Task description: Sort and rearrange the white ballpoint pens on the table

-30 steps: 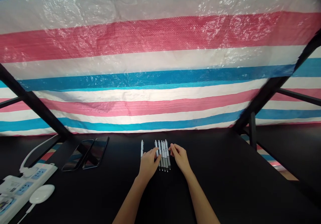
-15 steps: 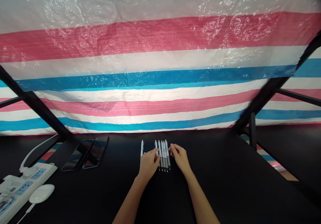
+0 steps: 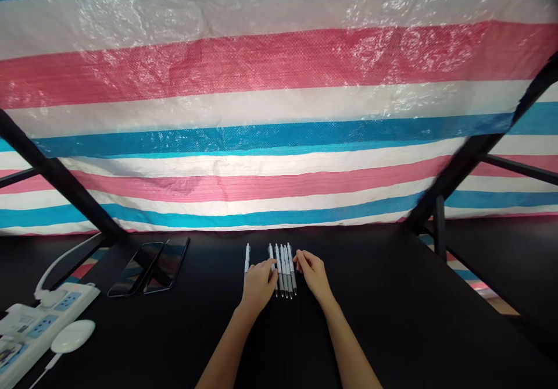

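Several white pens point(image 3: 286, 264) with grey grips lie side by side on the black table, clips toward the far side and tips toward me. My left hand point(image 3: 259, 284) covers part of the leftmost pen point(image 3: 271, 252) of this row, thumb and forefinger closed on it. A separate pen point(image 3: 247, 256) lies to the left, its lower part hidden behind that hand. At the row's right end, my right hand point(image 3: 313, 272) rests with curled fingers beside the last pen. Nothing shows between those fingers; whether they touch the pen is unclear.
Two dark phones point(image 3: 136, 270) lie on the table point(image 3: 288, 348) at the left. Nearer are a white power strip point(image 3: 65, 313) and a white round puck on a cable point(image 3: 73, 335). Black frame bars point(image 3: 453, 171) slant on both sides before a striped sheet point(image 3: 261, 185).
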Demonstrator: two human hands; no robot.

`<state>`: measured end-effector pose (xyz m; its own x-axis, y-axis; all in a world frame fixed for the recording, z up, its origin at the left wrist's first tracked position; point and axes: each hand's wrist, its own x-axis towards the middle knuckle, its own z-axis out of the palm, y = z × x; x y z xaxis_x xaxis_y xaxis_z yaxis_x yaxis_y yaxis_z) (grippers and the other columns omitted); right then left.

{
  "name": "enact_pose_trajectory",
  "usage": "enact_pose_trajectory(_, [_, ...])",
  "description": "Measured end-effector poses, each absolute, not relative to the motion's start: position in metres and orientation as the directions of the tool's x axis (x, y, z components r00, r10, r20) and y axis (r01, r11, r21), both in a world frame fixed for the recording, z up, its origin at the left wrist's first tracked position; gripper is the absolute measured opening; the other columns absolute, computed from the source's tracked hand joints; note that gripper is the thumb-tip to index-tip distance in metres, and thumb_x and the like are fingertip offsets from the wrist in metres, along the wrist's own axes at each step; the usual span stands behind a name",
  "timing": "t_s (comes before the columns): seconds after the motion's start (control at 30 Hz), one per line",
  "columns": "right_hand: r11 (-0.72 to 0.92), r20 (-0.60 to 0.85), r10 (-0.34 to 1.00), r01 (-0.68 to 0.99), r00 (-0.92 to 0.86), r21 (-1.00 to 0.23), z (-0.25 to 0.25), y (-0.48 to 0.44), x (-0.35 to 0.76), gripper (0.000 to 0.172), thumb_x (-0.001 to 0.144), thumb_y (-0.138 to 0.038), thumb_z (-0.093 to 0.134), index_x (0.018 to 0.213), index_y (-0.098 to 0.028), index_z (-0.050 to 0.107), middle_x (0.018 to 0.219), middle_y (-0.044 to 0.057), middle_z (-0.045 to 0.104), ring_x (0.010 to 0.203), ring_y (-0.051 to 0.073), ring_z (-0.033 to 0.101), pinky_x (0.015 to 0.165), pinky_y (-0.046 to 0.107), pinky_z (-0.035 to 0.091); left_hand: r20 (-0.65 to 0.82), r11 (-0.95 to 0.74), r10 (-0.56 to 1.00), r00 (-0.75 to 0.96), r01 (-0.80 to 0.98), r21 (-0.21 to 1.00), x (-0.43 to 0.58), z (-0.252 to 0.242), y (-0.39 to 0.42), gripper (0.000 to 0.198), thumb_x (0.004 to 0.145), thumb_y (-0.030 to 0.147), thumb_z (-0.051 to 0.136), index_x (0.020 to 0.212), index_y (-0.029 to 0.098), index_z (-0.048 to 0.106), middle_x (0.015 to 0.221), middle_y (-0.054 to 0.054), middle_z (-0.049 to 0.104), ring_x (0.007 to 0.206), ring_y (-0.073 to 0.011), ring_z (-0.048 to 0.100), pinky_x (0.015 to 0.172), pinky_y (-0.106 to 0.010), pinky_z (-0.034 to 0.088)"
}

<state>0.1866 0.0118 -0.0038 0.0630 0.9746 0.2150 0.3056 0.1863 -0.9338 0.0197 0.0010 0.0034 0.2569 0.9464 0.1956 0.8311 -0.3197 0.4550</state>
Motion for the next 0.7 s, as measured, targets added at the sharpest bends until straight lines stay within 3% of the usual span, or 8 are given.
enact_pose_trajectory(0.4, [0.182, 0.211, 0.976, 0.306, 0.063, -0.935, -0.0054, 0.0127, 0.1869, 0.044, 0.087, -0.052, 0.039, 0.065, -0.018, 0.058, 0.052, 0.0, 0.049, 0.05, 0.014, 0.047, 0.051, 0.025, 0.036, 0.204, -0.33, 0.943, 0.264, 0.827, 0.455, 0.02, 0.0066, -0.0007, 0.027, 0.086, 0.021, 0.036, 0.093, 0.02, 0.061, 0.077, -0.005, 0.065, 0.072, -0.0191, 0.058, 0.07, -0.032, 0.036])
enact_pose_trajectory(0.7, [0.182, 0.209, 0.976, 0.303, 0.058, -0.935, -0.0073, 0.0122, 0.1866, 0.044, 0.088, -0.051, 0.039, 0.065, -0.018, 0.058, 0.053, -0.001, 0.048, 0.051, 0.014, 0.047, 0.052, 0.024, 0.035, 0.124, -0.284, 0.959, 0.257, 0.836, 0.469, 0.0186, 0.0112, -0.0013, 0.022, 0.083, 0.015, 0.04, 0.089, 0.021, 0.061, 0.073, -0.001, 0.064, 0.068, -0.0147, 0.059, 0.064, -0.025, 0.035])
